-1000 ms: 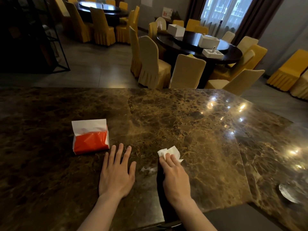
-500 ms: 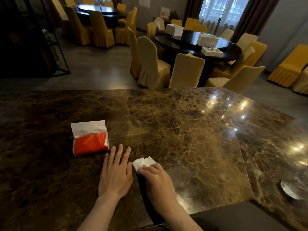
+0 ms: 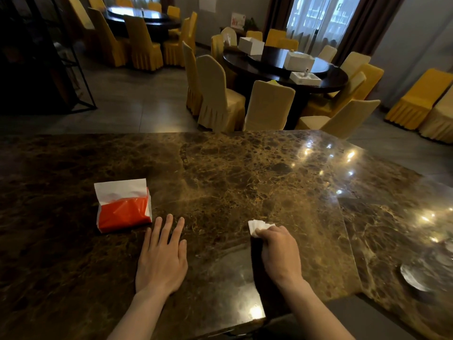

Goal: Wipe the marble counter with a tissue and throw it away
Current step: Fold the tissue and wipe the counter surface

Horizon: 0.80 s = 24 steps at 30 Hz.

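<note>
A dark brown marble counter [image 3: 245, 173] fills the lower half of the view. My right hand [image 3: 279, 253] presses a folded white tissue [image 3: 257, 225] onto the marble near the front edge; only the tissue's far end shows past my fingers. My left hand [image 3: 161, 258] lies flat on the counter, fingers spread, holding nothing, about a hand's width left of the right one. A red and white tissue pack [image 3: 122, 207] stands just beyond my left hand's fingertips, to their left.
A shallow glass dish [image 3: 414, 278] sits on the counter's right section. Beyond the counter's far edge stand round dark dining tables [image 3: 277, 67] ringed by yellow-covered chairs [image 3: 218, 94]. A black metal rack [image 3: 73, 69] stands at the far left.
My right hand has slid the tissue rightwards, away from my left hand, after sweeping left half a second earlier. My left hand and the tissue pack have stayed put.
</note>
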{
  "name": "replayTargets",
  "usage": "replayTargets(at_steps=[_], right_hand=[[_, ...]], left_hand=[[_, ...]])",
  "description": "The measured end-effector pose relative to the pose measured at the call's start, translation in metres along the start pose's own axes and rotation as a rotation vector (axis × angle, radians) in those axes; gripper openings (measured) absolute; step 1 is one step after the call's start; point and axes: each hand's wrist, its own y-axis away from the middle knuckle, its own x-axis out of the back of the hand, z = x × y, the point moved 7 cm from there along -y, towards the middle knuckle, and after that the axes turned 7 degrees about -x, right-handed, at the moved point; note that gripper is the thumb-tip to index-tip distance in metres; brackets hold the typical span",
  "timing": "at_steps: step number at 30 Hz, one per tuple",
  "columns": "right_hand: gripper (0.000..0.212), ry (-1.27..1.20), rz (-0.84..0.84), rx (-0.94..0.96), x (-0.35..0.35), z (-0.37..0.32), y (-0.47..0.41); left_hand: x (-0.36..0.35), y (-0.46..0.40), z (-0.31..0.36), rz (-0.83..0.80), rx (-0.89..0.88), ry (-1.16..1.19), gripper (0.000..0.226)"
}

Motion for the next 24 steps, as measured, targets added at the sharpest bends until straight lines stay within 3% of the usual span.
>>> replayTargets(at_steps=[4,8,12,15,20,24], right_hand=[[0.03,-0.194,0.103,-0.04,-0.007,-0.029,0.006],[0.033,-0.058,0.041,-0.13,-0.023,-0.03,0.01],[0.033,0.089,-0.1,0.08,-0.03,-0.042,0.02],[0.037,0.029,-0.183,0.181,-0.021,-0.044,0.028],[0.038,-0.061,0.042,-0.078,0.014,0.002,-0.005],[0.043,-0.001,-0.014,-0.069,0.003,0.006,-0.007]], left_hand=[[0.001,-0.001,0.0,0.0,0.006,0.009,0.059],[0.001,0.0,0.0,0.021,-0.001,0.019,0.058],[-0.003,-0.001,-0.001,0.017,-0.006,0.014,0.058],[-0.002,-0.001,-0.002,0.012,0.0,0.01,0.059],[0.001,0.0,0.0,-0.008,-0.009,0.022,0.06],[0.01,0.005,-0.002,0.027,0.003,0.034,0.066]])
